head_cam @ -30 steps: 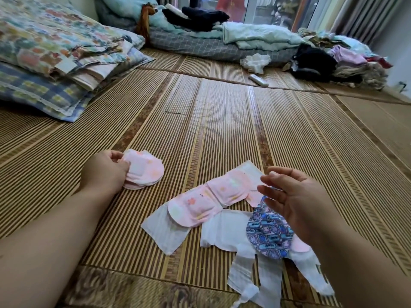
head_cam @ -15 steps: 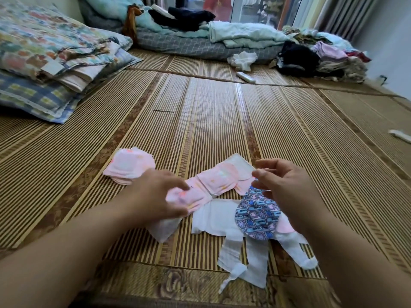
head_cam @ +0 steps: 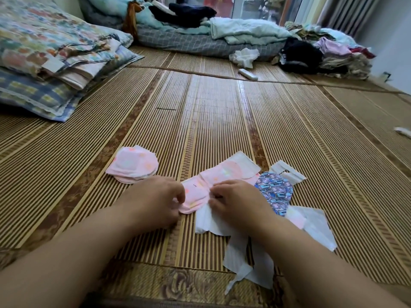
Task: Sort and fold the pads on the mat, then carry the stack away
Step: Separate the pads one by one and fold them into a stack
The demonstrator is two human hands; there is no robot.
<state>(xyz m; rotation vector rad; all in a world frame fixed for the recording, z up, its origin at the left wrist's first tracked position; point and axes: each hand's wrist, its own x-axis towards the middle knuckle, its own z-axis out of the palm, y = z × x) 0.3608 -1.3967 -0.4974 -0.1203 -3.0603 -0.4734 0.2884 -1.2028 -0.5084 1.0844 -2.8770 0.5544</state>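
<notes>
A small stack of folded pink pads [head_cam: 133,166] lies on the bamboo mat [head_cam: 211,116], left of centre. Just right of it is a row of unfolded pads: a near pink pad [head_cam: 195,196], another pink pad [head_cam: 226,173] behind it, and a blue patterned pad [head_cam: 275,193] with white wings and strips [head_cam: 246,261] spread under and below it. My left hand [head_cam: 155,198] pinches the left edge of the near pink pad. My right hand [head_cam: 235,201] pinches its right edge. The fingers hide part of that pad.
Folded quilts and a checked pillow [head_cam: 44,70] are piled at the far left. Bedding [head_cam: 200,36] and heaps of clothes [head_cam: 322,52] line the far edge, with a crumpled white cloth [head_cam: 244,57] and a white stick-shaped object [head_cam: 247,74] in front.
My left hand left the folded stack and moved right onto the near pink pad. My right hand came left from above the blue pad and took the same pad's other edge.
</notes>
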